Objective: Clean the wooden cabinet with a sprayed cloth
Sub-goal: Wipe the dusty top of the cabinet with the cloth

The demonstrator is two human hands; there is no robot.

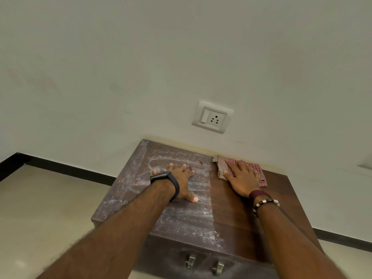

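- Plain wall, dusty wooden cabinet against it.
- Right hand flat, fingers straight, pressing checked cloth at the top's back right.
- Left hand spread, bracing on the dusty half, holding nothing.
- Next passes should overlap leftward; lift the left hand clear.

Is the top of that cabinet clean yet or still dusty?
Partly clean. The cabinet top is dark and clear near the cloth; whitish dust covers the side under the left hand.
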